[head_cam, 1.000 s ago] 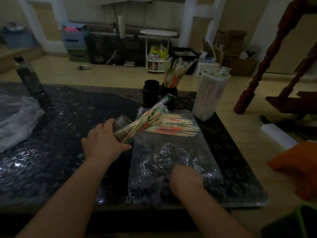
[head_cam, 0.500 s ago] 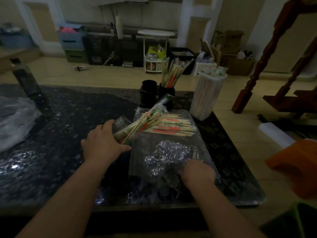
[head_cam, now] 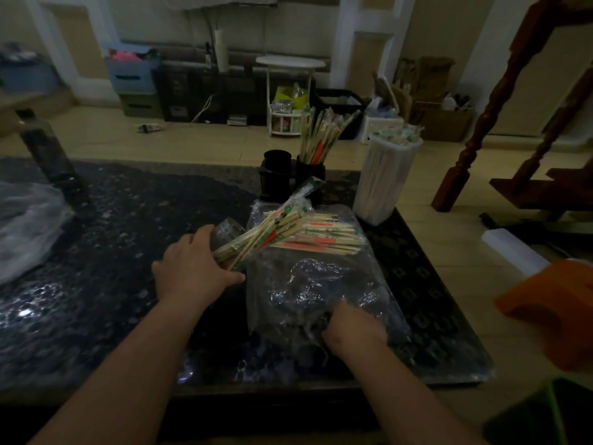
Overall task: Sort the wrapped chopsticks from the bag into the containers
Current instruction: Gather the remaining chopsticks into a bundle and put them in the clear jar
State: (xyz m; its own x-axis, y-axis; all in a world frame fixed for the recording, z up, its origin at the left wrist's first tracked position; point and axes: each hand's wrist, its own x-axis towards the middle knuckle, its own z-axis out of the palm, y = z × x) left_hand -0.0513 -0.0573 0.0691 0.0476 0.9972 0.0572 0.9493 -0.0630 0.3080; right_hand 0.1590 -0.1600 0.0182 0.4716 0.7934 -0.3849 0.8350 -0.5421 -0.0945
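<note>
Chopstick bundle point(head_cam: 266, 234) clasped by left grip point(head_cam: 192, 268) | clear bag point(head_cam: 324, 284) clutched at near end by right grip point(head_cam: 353, 329) | loose chopsticks point(head_cam: 324, 240) enclosed in bag beyond right grip | black holder point(head_cam: 309, 176), white container point(head_cam: 383, 181) stood farther beyond on desk point(head_cam: 128, 236)

The left forearm point(head_cam: 128, 364) and right forearm point(head_cam: 401, 390) are bare throughout the view. The left hand point(head_cam: 192, 271) and right hand point(head_cam: 353, 329) are bare too.

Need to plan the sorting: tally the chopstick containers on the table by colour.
Black: 2, the holder with chopsticks and the holder beside it
White: 1, the tall tub
Clear: 1, the jar in the left hand
Total: 4
</note>
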